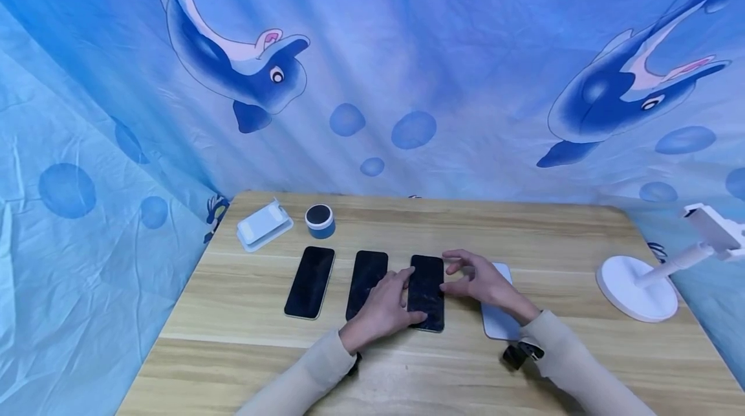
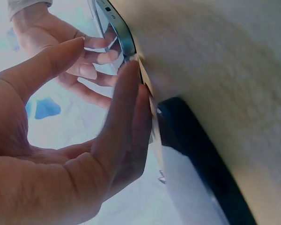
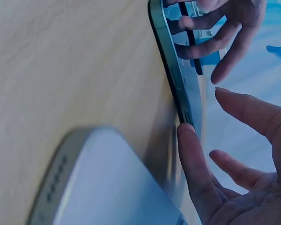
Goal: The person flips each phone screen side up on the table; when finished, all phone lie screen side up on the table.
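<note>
A dark-screened smartphone with a greenish metal frame lies flat on the table between both hands. My left hand reaches over its left side, thumb near the lower part of the screen and fingers at the left edge. From the other side comes my right hand, with a fingertip right at the phone's right edge and the other fingers spread. A second black phone lies partly under the left hand. Below the right wrist is a white phone-shaped slab, partly covered by the arm.
Farther left lies another black phone. Behind it stand a blue jar with a dark top and a white folding stand. A white phone holder on a round base stands at the right. A dolphin-print curtain hangs behind the table.
</note>
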Motion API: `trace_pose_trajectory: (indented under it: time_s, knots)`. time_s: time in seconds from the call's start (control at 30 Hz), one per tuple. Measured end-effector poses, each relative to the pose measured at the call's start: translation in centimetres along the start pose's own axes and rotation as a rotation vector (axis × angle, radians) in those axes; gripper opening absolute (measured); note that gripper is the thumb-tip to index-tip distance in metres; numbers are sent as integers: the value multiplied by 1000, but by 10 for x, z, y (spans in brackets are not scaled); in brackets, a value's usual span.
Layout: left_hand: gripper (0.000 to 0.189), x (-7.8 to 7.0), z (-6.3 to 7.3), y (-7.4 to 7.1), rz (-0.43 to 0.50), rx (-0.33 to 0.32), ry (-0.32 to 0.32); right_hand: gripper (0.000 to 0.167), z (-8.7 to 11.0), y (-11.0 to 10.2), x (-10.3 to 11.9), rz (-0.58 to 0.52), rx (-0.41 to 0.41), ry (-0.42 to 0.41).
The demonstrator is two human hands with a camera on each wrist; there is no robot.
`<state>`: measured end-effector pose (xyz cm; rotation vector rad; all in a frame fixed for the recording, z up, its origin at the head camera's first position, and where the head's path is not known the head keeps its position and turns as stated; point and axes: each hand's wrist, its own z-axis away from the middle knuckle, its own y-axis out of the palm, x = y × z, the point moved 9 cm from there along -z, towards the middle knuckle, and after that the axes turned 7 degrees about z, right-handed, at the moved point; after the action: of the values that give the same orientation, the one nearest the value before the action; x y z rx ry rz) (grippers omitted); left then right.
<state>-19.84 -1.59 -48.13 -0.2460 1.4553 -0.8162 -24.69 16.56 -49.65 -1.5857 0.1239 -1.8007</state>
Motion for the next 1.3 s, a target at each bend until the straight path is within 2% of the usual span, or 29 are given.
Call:
trace_pose_trajectory:
  time_s: [0.2, 0.33, 0.43, 0.57, 0.63, 0.8, 0.93, 1.13, 1.3]
  knots:
    - [79, -16, 2, 1, -92, -69, 92, 61, 9, -13, -3, -8, -4, -11]
    - [74, -30, 0, 2, -116, -115, 160, 58, 14, -21, -8, -13, -3, -15]
    - [69, -44, -1, 8, -137, -111, 236, 55, 19, -28, -13, 33, -22, -17]
    - [62, -62, 0, 22, -189, -69, 341, 51, 26, -39, -19, 84, -60, -1]
    - [61, -69, 0, 29, -214, -52, 370, 50, 29, -42, -22, 92, -69, 6]
    - [64, -83, -1, 48, -271, -33, 414, 50, 37, -51, -29, 132, -92, 11]
    - [63, -98, -2, 68, -328, 10, 444, 47, 44, -62, -38, 183, -136, 19]
    - [63, -109, 2, 104, -432, 98, 399, 44, 50, -71, -50, 159, -161, 39]
    - [66, -117, 4, 121, -556, 78, 408, 44, 53, -76, -58, 110, -178, 53]
